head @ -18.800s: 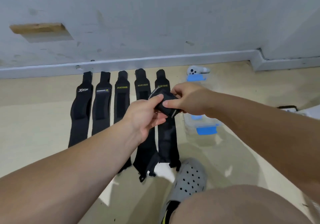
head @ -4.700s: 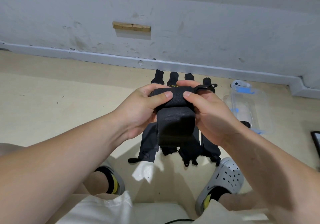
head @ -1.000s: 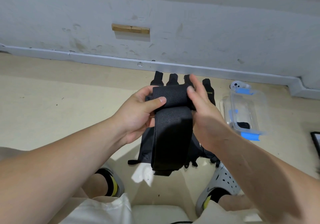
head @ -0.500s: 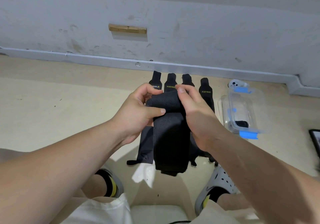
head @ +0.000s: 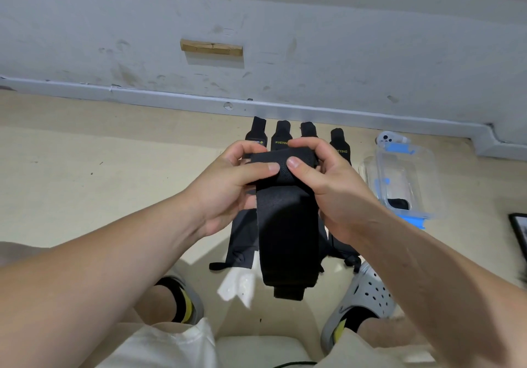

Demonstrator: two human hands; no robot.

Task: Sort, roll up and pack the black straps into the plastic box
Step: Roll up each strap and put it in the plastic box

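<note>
I hold one black strap [head: 288, 225] up in front of me. Its top end is rolled over, and its long tail hangs down toward my feet. My left hand [head: 228, 188] pinches the roll from the left, thumb on top. My right hand [head: 328, 185] pinches it from the right, fingers curled over the roll. Several more black straps [head: 281, 136] lie side by side on the floor behind it, mostly hidden by my hands. The clear plastic box [head: 405, 179] with blue latches stands to the right, with a dark roll [head: 399, 203] inside.
A white wall with a grey skirting board [head: 171, 98] runs close behind the straps. A small white device [head: 386, 138] sits behind the box. A dark framed object [head: 520, 233] lies at the right edge. My grey clogs [head: 362, 299] stand below, beside a white scrap [head: 238, 285].
Over the last second my right hand moved from fingers raised above the strap's top to gripping it, and both thumbs now press the rolled end. The tail still hangs down.
</note>
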